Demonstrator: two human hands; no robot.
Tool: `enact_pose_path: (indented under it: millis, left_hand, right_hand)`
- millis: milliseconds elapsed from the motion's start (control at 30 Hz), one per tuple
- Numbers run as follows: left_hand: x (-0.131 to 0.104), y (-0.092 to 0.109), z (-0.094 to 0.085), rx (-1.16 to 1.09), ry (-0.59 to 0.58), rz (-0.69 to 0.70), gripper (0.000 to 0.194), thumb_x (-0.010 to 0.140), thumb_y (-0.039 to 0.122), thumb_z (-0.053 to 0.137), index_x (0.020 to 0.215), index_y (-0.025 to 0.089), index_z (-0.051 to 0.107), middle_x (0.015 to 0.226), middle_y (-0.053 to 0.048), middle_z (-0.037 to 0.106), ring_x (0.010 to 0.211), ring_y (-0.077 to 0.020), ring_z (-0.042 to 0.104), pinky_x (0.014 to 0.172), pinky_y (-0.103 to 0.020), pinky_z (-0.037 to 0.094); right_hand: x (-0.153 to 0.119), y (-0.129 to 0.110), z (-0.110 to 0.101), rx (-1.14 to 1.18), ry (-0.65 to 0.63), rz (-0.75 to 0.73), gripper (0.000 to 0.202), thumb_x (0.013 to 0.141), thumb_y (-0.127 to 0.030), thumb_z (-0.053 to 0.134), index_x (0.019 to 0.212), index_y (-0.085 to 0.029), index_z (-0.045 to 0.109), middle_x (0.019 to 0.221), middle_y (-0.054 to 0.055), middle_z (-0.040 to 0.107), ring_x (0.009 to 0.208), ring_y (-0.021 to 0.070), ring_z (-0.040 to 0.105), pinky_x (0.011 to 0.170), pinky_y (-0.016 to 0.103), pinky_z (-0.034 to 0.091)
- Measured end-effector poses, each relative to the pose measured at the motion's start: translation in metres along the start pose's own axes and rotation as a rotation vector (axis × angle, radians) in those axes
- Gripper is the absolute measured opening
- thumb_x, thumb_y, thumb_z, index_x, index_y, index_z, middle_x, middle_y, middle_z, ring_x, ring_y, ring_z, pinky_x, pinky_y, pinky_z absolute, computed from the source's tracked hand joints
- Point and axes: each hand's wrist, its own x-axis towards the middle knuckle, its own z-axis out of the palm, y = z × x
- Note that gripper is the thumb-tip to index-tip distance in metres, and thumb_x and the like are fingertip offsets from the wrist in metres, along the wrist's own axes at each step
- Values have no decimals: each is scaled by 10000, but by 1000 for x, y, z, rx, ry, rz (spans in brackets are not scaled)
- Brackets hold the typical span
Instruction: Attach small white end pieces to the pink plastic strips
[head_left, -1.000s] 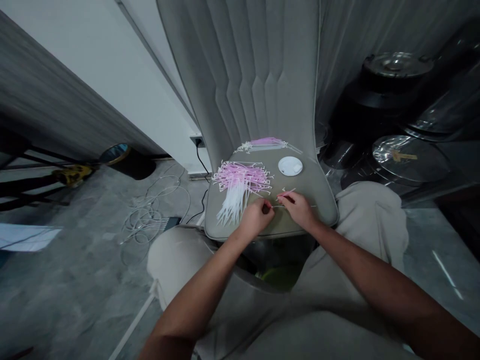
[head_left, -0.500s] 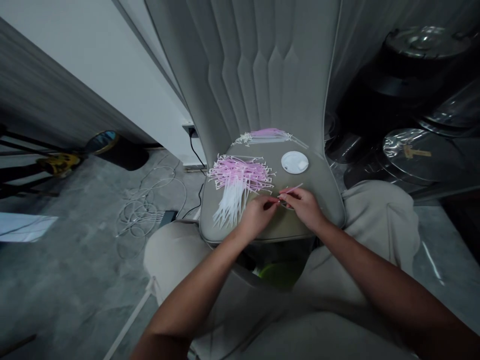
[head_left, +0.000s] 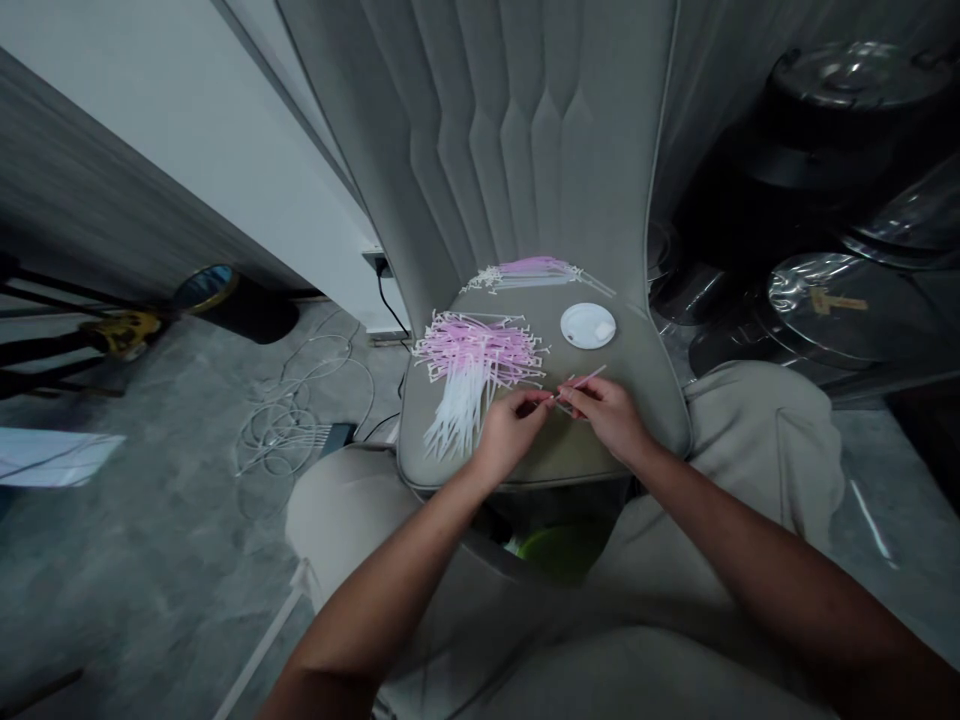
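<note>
Over the front of the chair seat (head_left: 540,468), my two hands meet fingertip to fingertip. A thin pink plastic stick (head_left: 591,377) is pinched in my right hand (head_left: 613,418), its free end pointing up and right. The fingers of my left hand (head_left: 511,432) are closed at a tiny white piece by the stick's lower end; what exactly they hold is too small to make out. Left of my hands lies a pile of pink sticks (head_left: 480,345) with white bent ends, over a fan of white sticks (head_left: 459,405).
A neat row of pink and white sticks (head_left: 536,268) lies at the back of the seat. A round white dish (head_left: 588,326) holds a small white lump. Coiled cable (head_left: 281,430) and a black bin (head_left: 240,303) are on the floor at left; dark lidded containers (head_left: 817,310) stand at right.
The view has shifted slightly. My hands keep their places, with the fingertips adjusting a little around the stick's lower end.
</note>
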Motion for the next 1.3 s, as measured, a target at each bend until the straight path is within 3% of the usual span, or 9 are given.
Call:
enact_pose_path:
  millis: [300,600,867,1100,1300]
  left_hand:
    - [-3,3,2,12,-6,29,202,782,331,634,845,157,715,709,-15,665,635,-126,558,617,-245,425]
    - [-7,6,2,-1,1,44,215,795,343,629,853,151,704,721,-6,648,641,-115,535,617,-234,406]
    - [-9,8,4,-209,26,-16,260,766,386,688,857,145,721,734,-9,667,656,-109,539,639,-233,412]
    - [-10,9,7,-326,33,-78,302,718,408,745,849,136,742,674,0,653,621,-100,547,612,-219,412]
    - [-12,10,10,-443,34,-105,329,689,409,777,872,138,747,725,-10,685,621,-87,554,632,-215,436]
  right_hand:
    - [-3,-2,5,-30,-11,-28,341,713,-512,692,821,-189,691,800,33,691,640,125,561,582,258,460]
    - [-6,-6,5,-103,-37,-73,233,734,-420,689,790,-194,687,749,8,676,670,139,590,632,271,474]
    - [-7,-6,1,-126,22,-167,245,782,-433,670,850,-199,689,884,22,713,848,162,623,814,297,475]
    - [-8,-11,-1,-105,-51,-157,301,753,-482,674,813,-187,677,741,-3,665,628,116,547,564,241,438]
    - [-12,-14,-5,-81,-52,-146,312,747,-485,684,834,-185,679,709,-7,663,557,100,508,474,228,363]
